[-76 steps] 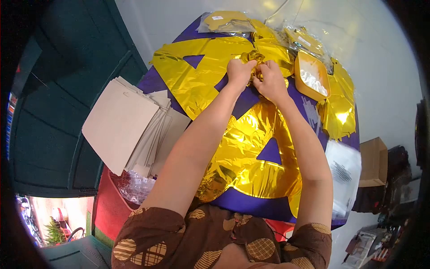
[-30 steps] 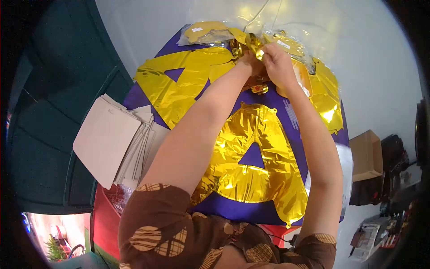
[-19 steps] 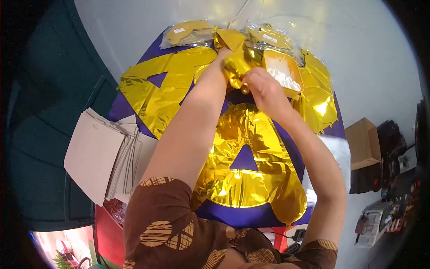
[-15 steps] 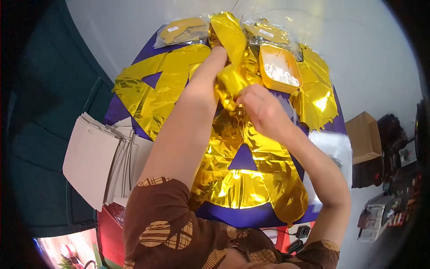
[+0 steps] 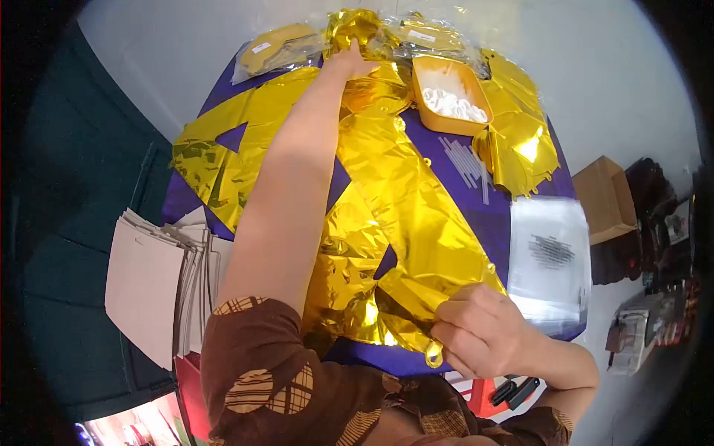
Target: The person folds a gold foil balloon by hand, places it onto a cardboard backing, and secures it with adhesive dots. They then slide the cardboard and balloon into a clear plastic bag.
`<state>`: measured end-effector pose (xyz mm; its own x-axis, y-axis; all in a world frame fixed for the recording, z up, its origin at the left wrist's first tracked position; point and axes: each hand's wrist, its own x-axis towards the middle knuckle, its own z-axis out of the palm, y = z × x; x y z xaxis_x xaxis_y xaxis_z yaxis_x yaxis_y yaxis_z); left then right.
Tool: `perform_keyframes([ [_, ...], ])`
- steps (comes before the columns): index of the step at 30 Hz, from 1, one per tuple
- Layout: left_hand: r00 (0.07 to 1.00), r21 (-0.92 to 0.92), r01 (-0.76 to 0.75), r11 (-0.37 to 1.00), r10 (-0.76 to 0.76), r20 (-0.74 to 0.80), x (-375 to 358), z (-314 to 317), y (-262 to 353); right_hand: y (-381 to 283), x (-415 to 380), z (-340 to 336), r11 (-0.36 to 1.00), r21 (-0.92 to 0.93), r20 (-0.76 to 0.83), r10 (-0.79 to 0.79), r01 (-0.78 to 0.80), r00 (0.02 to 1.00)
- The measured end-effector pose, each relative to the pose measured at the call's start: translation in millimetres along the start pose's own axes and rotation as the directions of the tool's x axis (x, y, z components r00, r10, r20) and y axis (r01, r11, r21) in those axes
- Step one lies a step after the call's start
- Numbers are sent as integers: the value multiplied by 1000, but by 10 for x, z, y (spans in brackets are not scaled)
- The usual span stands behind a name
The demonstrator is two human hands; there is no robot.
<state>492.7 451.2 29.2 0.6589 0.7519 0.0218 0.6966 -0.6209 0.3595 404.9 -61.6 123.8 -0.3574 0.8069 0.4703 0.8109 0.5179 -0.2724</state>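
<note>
Flat gold foil letter balloons cover much of the table. At the far edge, my left hand (image 5: 353, 63) lies on crumpled gold foil (image 5: 354, 26) with its fingers spread. Close to my body, my right hand (image 5: 483, 331) is closed on the edge of a long gold foil balloon (image 5: 409, 197), which stretches from the far side towards me. It lies over another crinkled foil balloon (image 5: 349, 238). A small foil tab (image 5: 433, 353) sticks out beside my right hand. To the left is an A-shaped foil balloon (image 5: 201, 156), partly behind my left arm.
A yellow box (image 5: 454, 123) holds white coiled ribbon. Clear straws (image 5: 465, 163) lie near it, with more gold foil (image 5: 513, 111) to the right. Clear plastic bags (image 5: 550, 253) sit at the right edge, packaged foil (image 5: 279, 48) at the back, white cards (image 5: 145, 282) at left.
My right hand has come down towards my body, drawing the bunched foil out into a long flat strip. My left hand, partly hidden before, now shows spread fingers on the far foil.
</note>
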Motion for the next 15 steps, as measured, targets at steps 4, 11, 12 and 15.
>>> perform_keyframes([
  [4,997,-67,-62,996,60,-38,-123,-47,1,-55,-46,2,1000,-2,-27,25,-25,999],
  [11,971,-295,-233,926,207,-119,-389,-268,60,-26,-80,78,989,-37,-155,139,-146,978],
  [12,945,-235,-327,915,321,-65,-597,-466,160,5,-78,78,985,-38,-182,157,-166,971],
  [15,936,-269,-349,898,347,-55,-1169,-840,447,39,-49,8,973,-4,-227,226,-232,947],
])
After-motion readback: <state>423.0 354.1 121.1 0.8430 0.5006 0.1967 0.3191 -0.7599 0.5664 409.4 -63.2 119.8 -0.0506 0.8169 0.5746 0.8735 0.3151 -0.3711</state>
